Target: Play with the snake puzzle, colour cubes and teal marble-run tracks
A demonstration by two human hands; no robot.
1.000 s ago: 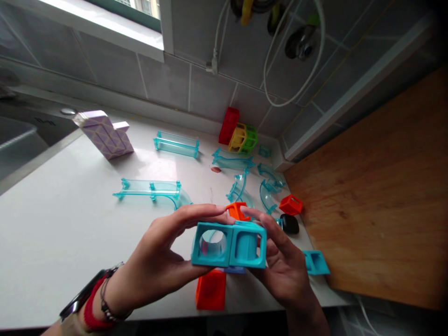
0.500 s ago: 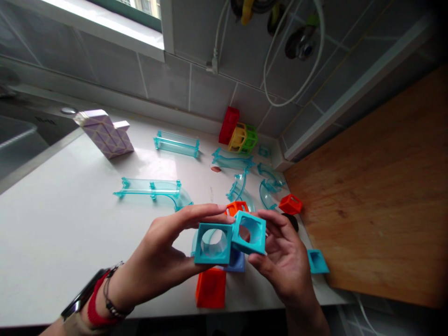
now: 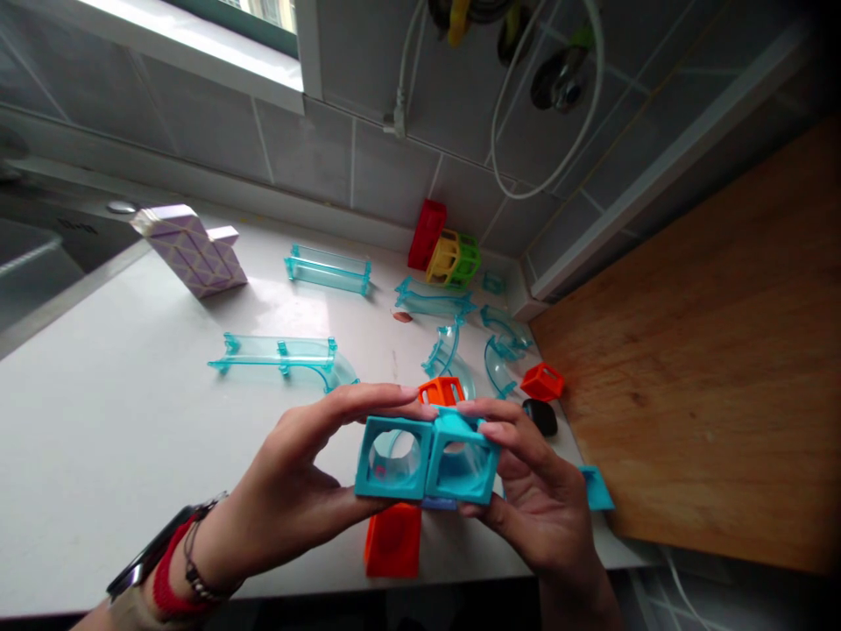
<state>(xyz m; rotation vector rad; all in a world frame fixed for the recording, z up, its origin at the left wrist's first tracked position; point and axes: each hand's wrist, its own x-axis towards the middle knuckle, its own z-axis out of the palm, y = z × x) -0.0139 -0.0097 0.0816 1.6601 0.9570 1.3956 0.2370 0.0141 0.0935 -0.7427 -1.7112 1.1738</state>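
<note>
My left hand [image 3: 308,464] grips a teal hollow block [image 3: 363,456] between its fingers on top and its thumb below. A second teal block [image 3: 494,464], open at the front like the first, is pinched in my right hand [image 3: 539,491]. The two blocks touch side by side, about level, above the counter. Below them on the counter stands an orange-red block [image 3: 392,545], with a blue piece [image 3: 439,504] mostly hidden behind the teal blocks. An orange open-sided block [image 3: 441,391] shows just past my fingertips.
Clear teal track pieces [image 3: 279,352] lie across the white counter [image 3: 131,421]. Red [image 3: 427,235], yellow [image 3: 443,258] and green blocks [image 3: 465,261] stand by the wall. A purple patterned box [image 3: 197,254] is at the left, a wooden board [image 3: 710,368] at the right.
The right teal block has turned and shifted slightly down, so it now sits level against the left one. My right fingers have moved over its top.
</note>
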